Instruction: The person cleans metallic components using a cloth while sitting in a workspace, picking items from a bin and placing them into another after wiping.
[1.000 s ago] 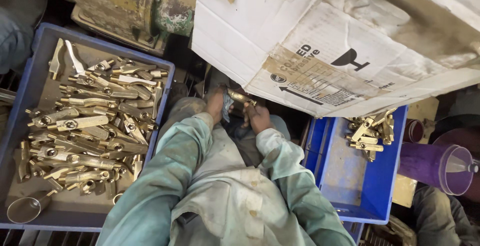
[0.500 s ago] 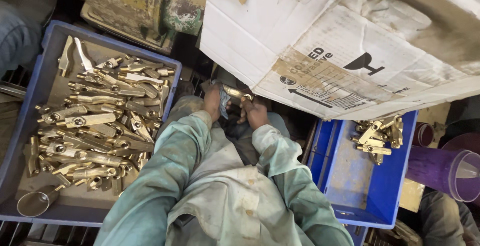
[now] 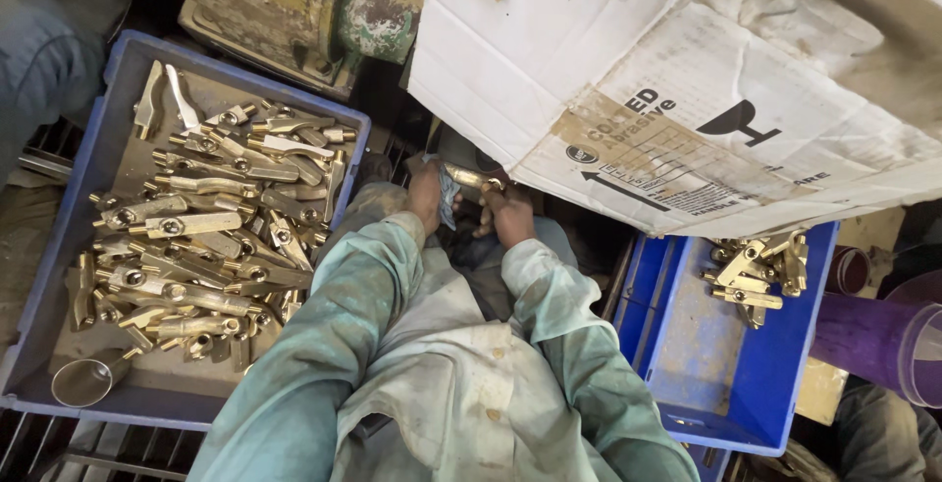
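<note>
Brass fitting (image 3: 469, 180) gleams, gripped by both hands.

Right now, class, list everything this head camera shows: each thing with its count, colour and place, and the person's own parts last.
Left crate: one, blue, lower left.
Brass tap parts: many, gold, heaped in the left crate.
Right crate: one, blue, lower right.
Brass parts: a few, gold, far corner of the right crate.
Cardboard sheet: one, white and brown, upper right.
Machine housing: one, worn green-yellow, top.
Purple pipe: one, right edge.
Brass piece: one, gold, between both hands.
Left hand: on the piece, with a cloth.
Right hand: on the piece.
</note>
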